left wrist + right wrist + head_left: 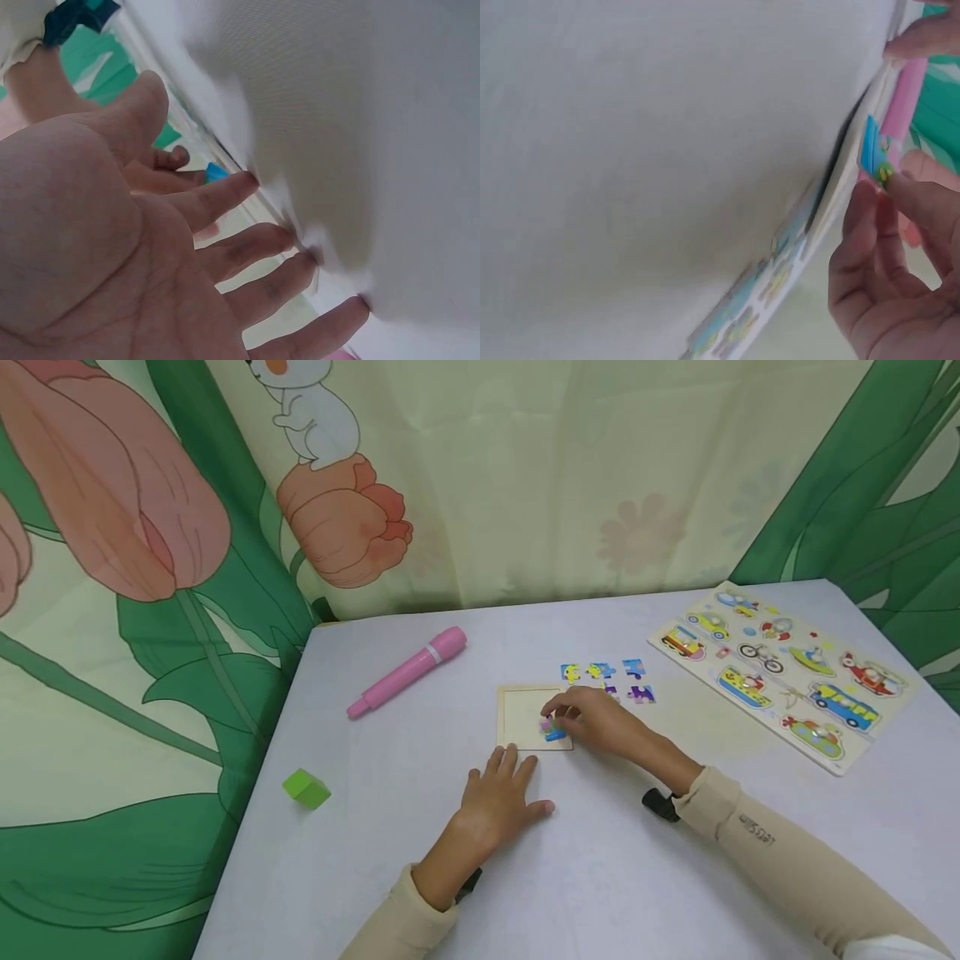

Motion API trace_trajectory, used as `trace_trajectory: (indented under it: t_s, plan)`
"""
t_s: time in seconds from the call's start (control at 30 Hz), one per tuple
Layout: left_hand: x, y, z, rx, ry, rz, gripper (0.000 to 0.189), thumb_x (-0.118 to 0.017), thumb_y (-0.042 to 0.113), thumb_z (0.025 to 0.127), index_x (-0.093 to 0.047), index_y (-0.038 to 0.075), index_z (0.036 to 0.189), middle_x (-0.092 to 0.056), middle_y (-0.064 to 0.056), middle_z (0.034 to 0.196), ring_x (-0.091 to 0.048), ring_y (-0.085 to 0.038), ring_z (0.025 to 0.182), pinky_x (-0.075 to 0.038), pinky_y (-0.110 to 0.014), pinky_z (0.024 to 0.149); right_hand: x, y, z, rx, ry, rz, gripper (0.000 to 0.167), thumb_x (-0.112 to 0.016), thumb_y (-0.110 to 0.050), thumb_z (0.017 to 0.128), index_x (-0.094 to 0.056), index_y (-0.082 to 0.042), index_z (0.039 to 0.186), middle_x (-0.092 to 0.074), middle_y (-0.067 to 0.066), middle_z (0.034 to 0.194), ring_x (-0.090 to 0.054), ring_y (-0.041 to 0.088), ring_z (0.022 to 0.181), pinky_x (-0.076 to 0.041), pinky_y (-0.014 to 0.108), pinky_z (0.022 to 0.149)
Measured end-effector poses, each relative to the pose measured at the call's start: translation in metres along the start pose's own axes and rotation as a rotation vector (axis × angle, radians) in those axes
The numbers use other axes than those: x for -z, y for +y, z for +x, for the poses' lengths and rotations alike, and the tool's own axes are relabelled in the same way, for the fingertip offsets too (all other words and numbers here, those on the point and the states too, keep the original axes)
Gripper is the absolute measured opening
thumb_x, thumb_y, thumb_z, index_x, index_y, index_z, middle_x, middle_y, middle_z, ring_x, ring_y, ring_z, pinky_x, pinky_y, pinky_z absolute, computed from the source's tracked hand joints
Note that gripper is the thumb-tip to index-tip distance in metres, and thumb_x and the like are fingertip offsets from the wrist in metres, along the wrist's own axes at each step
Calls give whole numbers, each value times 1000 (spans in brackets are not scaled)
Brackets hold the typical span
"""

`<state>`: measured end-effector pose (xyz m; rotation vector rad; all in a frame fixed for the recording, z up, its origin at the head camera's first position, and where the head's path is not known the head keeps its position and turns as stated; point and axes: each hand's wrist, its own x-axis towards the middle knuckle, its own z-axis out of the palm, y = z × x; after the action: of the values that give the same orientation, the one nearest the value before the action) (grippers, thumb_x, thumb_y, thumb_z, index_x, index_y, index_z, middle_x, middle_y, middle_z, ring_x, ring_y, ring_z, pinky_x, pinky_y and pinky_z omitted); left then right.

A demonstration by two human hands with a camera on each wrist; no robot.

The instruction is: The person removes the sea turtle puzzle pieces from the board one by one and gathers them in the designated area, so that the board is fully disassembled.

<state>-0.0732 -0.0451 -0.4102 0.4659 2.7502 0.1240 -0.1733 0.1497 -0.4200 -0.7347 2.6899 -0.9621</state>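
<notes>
A shallow wooden puzzle tray [517, 718] with a raised rim lies mid-table. Over its right part, my right hand [596, 720] pinches a small jigsaw piece [871, 150] between thumb and fingers. Blue, pink and yellow-green show on that piece, and in the right wrist view it is tilted up. My left hand [498, 806] is spread with straight fingers, its fingertips at the tray's near edge. In the left wrist view its fingers [274, 289] reach down to the table and tray edge. Several loose jigsaw pieces [633, 668] lie behind the right hand, some partly hidden by it.
A pink marker-shaped stick [408, 672] lies at the back left. A green block [307, 788] sits near the left edge. At the right lies a large vehicle puzzle board [780, 668]. Behind the white table [600, 877] hangs a printed curtain [525, 485].
</notes>
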Motion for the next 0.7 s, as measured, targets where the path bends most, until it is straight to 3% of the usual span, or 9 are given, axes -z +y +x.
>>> trace_trajectory:
  t_s: [0.17, 0.43, 0.7]
  plan:
    - [1, 1, 0, 5, -8, -5, 71, -61, 56, 98, -46, 15, 154, -38, -13, 161, -33, -30, 150, -41, -54, 109, 16, 10, -6, -32, 27, 44, 20, -66, -1, 99, -75, -5, 116, -71, 6, 101, -66, 28, 94, -55, 47, 86]
    - [2, 2, 0, 14, -14, -21, 72, -63, 55, 97, -46, 16, 155, -37, -14, 161, -33, -32, 149, -41, -55, 109, 56, 37, -32, -143, 57, 12, 23, -64, -3, 101, -73, -4, 122, -70, 12, 108, -63, 31, 101, -54, 49, 89]
    - [1, 2, 1, 10, -20, -31, 74, -62, 57, 97, -45, 15, 156, -36, -15, 162, -31, -32, 150, -40, -55, 110, 81, 67, -56, -239, 26, -22, 21, -65, -8, 100, -75, -4, 118, -71, 16, 109, -64, 36, 103, -49, 39, 76]
